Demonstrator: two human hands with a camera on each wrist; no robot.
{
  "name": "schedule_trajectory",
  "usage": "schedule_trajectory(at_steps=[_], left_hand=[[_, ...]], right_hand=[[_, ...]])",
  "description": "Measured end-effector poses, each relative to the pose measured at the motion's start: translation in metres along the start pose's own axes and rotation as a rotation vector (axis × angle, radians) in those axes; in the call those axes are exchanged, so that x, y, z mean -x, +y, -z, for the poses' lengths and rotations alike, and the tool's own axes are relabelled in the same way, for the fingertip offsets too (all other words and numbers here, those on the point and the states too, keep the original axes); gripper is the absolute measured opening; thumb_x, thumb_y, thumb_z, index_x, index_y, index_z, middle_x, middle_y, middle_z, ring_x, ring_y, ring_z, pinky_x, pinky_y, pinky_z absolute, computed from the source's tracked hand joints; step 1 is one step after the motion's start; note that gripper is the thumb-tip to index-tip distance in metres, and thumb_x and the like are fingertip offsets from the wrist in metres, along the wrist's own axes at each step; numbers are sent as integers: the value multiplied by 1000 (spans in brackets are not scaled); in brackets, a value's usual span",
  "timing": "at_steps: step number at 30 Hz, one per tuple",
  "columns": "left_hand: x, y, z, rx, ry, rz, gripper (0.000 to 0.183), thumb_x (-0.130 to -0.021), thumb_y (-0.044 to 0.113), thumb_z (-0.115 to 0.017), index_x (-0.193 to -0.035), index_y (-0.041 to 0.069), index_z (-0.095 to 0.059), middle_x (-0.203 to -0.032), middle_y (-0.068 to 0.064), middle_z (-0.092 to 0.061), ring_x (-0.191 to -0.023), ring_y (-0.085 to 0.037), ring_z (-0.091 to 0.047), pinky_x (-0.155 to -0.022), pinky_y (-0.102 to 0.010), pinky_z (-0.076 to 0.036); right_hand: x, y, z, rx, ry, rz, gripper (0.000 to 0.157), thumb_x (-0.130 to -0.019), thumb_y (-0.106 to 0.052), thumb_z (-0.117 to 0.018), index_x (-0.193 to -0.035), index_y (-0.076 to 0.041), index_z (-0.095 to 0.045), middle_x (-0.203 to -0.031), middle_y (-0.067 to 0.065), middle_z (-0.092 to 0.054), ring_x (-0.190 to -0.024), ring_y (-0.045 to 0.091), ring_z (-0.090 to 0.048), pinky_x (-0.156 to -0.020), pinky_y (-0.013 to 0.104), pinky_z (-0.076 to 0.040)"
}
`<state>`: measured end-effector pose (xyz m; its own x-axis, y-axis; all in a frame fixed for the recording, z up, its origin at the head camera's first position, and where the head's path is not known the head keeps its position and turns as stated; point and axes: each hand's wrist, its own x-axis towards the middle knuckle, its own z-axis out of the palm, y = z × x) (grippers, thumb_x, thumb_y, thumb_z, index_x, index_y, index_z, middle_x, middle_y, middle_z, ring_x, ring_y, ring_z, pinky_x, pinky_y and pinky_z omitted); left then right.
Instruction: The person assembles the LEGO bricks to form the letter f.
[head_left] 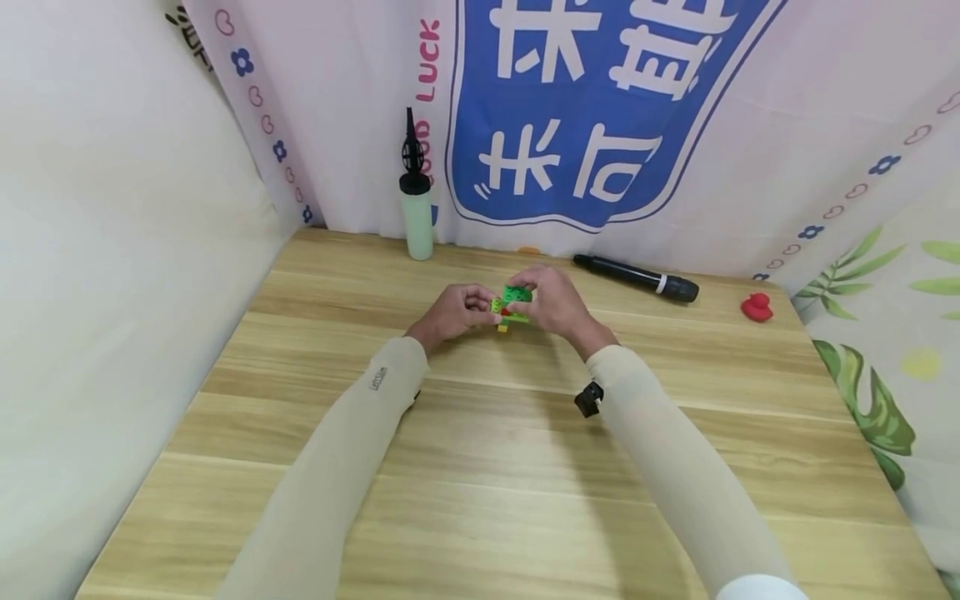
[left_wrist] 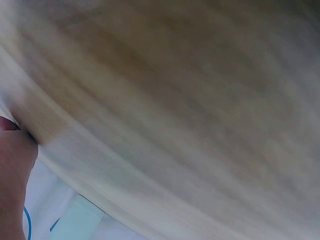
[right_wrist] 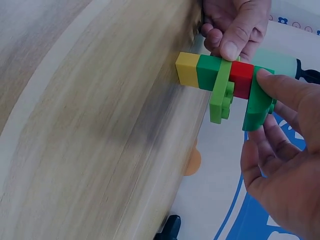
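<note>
Over the far middle of the table, both hands hold a small stack of toy building blocks. In the right wrist view it runs from a yellow block (right_wrist: pixel 188 70) through a green block (right_wrist: pixel 208 72), a flat lime plate (right_wrist: pixel 216 102) and a red block (right_wrist: pixel 241 80) to a curved green block (right_wrist: pixel 256 107). My left hand (head_left: pixel 456 313) pinches the lime plate, its thumb on the near edge. My right hand (head_left: pixel 557 302) grips the curved green block at the top end between thumb and fingers. The left wrist view catches only part of the left hand (left_wrist: pixel 15 180) beside blurred wood.
A pale green hand pump (head_left: pixel 417 221) stands upright at the table's back edge, left of the hands. Along the back right lie a black microphone (head_left: pixel 637 278) and a red rubber duck (head_left: pixel 757 307). A printed cloth (head_left: pixel 360 100) hangs behind the wooden table (head_left: pixel 480 483).
</note>
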<state>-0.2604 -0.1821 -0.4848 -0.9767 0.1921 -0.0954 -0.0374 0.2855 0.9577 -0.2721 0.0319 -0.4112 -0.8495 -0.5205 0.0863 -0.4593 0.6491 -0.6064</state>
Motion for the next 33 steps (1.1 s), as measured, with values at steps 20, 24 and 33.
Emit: schedule_trajectory(at_steps=[20, 24, 33], left_hand=[[7, 3, -1, -57, -21, -17, 34, -97, 18, -81, -125, 0, -73, -108, -8, -73, -97, -14, -64, -80, -20, -55], [12, 6, -6, -223, -64, -107, 30, -101, 28, -78, -118, 4, -80, -111, -10, -79, -98, -16, -66, -85, -25, -55], [17, 11, -25, -416, -148, -188, 30, -105, 32, -72, -113, 6, -83, -110, -7, -81, -93, -13, -65, -86, -28, -56]], right_hand=[[19, 37, -18, -282, 18, -170, 50, -97, -12, -80, -140, 2, -58, -132, 23, -69, -124, 37, -68, -109, 48, -56], [29, 43, -17, -360, 54, -219, 45, -100, -17, -78, -135, 2, -57, -131, 22, -69, -124, 37, -69, -108, 48, -58], [56, 47, -16, -272, 12, -337, 27, -105, -30, -73, -113, -5, -68, -118, 13, -72, -114, 29, -70, -92, 37, -58]])
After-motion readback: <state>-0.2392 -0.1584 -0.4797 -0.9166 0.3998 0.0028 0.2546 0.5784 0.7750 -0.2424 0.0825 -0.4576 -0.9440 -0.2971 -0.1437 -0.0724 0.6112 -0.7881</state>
